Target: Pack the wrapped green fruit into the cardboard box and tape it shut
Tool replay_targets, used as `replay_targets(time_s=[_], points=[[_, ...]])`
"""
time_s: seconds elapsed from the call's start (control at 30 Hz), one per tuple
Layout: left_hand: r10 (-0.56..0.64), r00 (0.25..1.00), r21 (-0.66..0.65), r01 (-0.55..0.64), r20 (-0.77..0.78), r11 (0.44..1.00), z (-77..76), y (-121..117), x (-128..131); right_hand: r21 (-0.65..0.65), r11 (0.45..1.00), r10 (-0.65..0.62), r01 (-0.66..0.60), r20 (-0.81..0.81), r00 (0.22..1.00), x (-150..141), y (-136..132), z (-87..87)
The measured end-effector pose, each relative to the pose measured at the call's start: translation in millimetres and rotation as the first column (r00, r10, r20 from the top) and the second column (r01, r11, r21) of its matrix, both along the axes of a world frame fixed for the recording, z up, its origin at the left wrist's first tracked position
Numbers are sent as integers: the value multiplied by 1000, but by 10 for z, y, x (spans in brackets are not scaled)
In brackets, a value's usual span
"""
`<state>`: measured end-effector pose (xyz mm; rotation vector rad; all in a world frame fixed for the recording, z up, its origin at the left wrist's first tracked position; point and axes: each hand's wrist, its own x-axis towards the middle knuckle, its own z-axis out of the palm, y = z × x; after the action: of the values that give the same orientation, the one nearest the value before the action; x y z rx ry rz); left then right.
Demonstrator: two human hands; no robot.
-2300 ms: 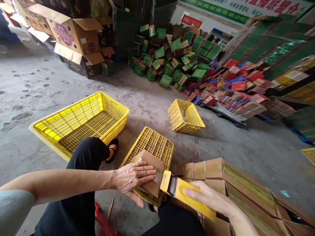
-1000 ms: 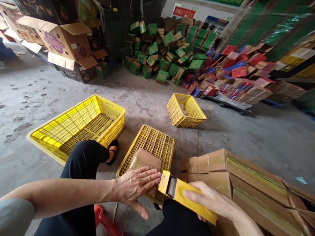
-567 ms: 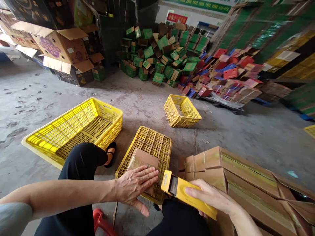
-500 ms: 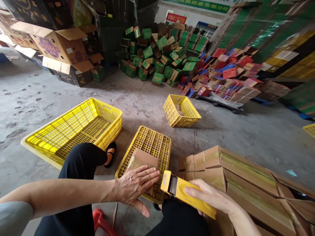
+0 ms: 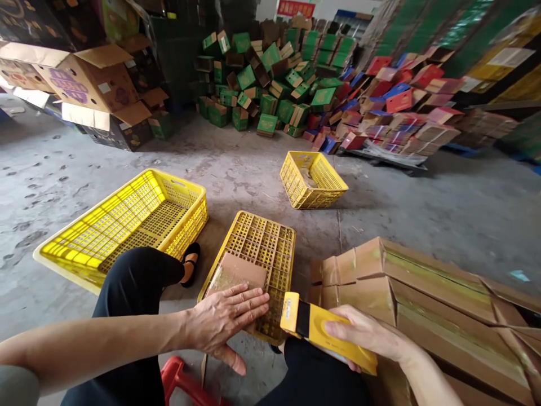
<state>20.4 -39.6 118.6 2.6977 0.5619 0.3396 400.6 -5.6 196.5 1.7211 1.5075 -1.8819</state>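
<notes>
The flattish brown cardboard box [image 5: 243, 269] lay on the near part of a ribbed yellow crate [image 5: 262, 237], its perforated face uppermost. The left hand [image 5: 228, 316] was pressed palm-down over the box's near side, fingers extended and clenched on nothing. The right hand [image 5: 359, 332] was closed around a yellow tool [image 5: 316, 328] with a black band across it, its front end near the box but apart from it.

The box looked light and fairly stiff, with walls that would probably dent under hard pressure. A shiny strip along one side, perhaps clear tape, though glare and the covering hand made it hard to be sure, might be slicker than the bare board. Opposite side edges seemed the best place to take hold; a flat palm suited steadying it. The tool seemed rigid, best gripped around its broad body.

The crate stood on a worn grey concrete floor [image 5: 401, 217], between a large open yellow crate [image 5: 190, 225] and stacked brown cartons [image 5: 439, 282]. A smaller yellow crate [image 5: 296, 189] stood farther off. Beyond were heaped green boxes [image 5: 267, 124], red and blue boxes [image 5: 398, 101] and, on the left, open printed cartons [image 5: 84, 79].
</notes>
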Motion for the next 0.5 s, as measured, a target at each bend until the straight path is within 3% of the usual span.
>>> replay_targets(time_s=[0.2,0.4,0.5], points=[[5,1000,26,-5,-11,1000,-17,-11,45,25,1000,-12,12,-26,1000,28,3,-103],[-2,998,44,5,-70,999,73,0,62,55,997,-47,53,-96,994,19,-84,-291],[131,988,99,-122,-86,988,70,-6,-12,43,996,-68,75,-149,986,19,-122,-435]])
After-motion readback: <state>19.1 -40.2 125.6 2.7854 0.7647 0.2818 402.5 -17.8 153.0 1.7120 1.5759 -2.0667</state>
